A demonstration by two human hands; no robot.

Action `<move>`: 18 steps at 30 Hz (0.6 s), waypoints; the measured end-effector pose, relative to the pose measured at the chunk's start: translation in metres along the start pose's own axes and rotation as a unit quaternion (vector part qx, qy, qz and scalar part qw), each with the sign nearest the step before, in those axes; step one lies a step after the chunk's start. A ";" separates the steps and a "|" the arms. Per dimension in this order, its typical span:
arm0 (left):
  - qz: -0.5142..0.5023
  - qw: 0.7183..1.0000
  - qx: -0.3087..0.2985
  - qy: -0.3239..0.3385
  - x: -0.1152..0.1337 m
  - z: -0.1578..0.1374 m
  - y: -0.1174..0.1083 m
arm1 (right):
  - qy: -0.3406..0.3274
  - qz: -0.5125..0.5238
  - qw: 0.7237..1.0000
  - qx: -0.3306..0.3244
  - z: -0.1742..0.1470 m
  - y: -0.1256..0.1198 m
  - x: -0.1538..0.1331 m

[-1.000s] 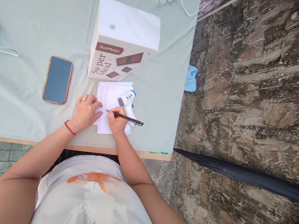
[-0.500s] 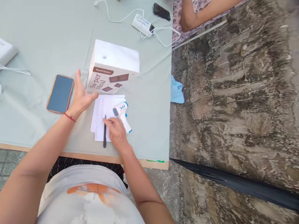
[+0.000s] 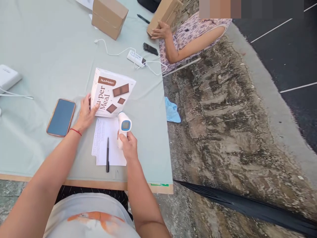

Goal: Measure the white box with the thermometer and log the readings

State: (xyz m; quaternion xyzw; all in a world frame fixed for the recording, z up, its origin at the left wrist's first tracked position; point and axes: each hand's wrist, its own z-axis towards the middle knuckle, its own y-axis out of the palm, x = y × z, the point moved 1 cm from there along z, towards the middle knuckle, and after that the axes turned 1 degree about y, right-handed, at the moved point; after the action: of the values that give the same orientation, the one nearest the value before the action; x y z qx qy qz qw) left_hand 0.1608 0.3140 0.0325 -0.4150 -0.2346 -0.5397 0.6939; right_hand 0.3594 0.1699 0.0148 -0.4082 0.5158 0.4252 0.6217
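Note:
My left hand (image 3: 87, 113) grips the lower left edge of a white box (image 3: 112, 94) with brown panels and the words NutriMotion. The box tilts back, its front facing me. In my right hand (image 3: 128, 144) is a white infrared thermometer (image 3: 125, 123) with a blue-framed screen, held upright by its handle close in front of the box. Beneath it lie sheets of paper (image 3: 101, 145) covered partly in small writing. A black pen (image 3: 107, 154) rests on top of the sheets. Left of my left hand lies a phone (image 3: 61, 117), dark screen up.
Across the table, a person's hand (image 3: 162, 30) rests by a cardboard box (image 3: 158, 19). Another cardboard box (image 3: 109, 18) stands at the back. A white cable (image 3: 112, 53), a white labelled device (image 3: 135, 58) and a black object (image 3: 150, 49) lie behind. A white power adapter (image 3: 8, 77) sits far left.
My left hand has closed on the white box, which now leans back. My right hand has picked the thermometer up off the papers. The view has shifted, showing more of the table's far side.

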 end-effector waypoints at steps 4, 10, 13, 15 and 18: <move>0.025 1.000 0.011 0.004 0.003 0.003 0.003 | 0.038 0.169 0.985 -0.015 0.009 0.030 -0.017; 0.018 1.000 0.011 0.004 0.002 0.005 0.005 | 0.060 0.175 0.983 -0.018 0.020 0.041 -0.019; 0.027 1.000 0.008 -0.005 0.001 0.005 0.006 | 0.058 0.159 0.985 -0.018 0.019 0.039 -0.020; 0.028 1.000 0.008 -0.006 0.001 0.005 0.006 | 0.065 0.159 0.985 -0.015 0.017 0.039 -0.023; 0.020 1.000 0.015 0.003 -0.002 0.005 0.007 | 0.075 0.173 0.982 -0.015 0.017 0.040 -0.028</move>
State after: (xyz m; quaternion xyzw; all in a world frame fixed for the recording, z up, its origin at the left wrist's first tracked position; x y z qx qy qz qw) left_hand 0.1674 0.3199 0.0318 -0.4072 -0.2324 -0.5235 0.7114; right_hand 0.3235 0.1946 0.0423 -0.3530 0.6175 0.5021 0.4919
